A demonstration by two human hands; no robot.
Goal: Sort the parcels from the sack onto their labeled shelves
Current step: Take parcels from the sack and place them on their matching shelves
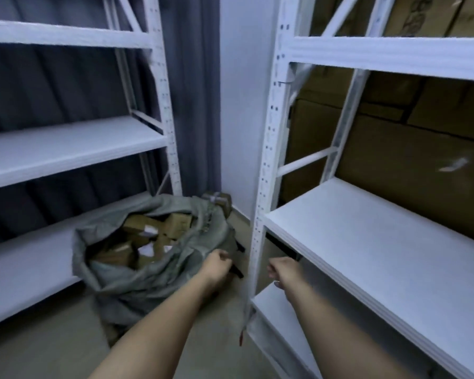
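Observation:
A grey-green sack (137,280) sits open on the floor between two white racks. Several brown cardboard parcels (145,228) with white labels lie inside it. My left hand (218,262) is at the sack's right rim, fingers curled into the fabric beside a black strap (238,271). My right hand (278,269) is stretched out in front of the right rack's corner post (260,214), fingers curled, with nothing visible in it. The left rack's shelves (66,149) and the right rack's shelves (381,242) are bare white boards.
Another taped brown parcel (218,199) lies on the floor in the corner behind the sack. Large cardboard cartons (411,160) are stacked behind the right rack. A dark curtain (66,86) hangs behind the left rack. Bare floor (52,351) lies in front of the sack.

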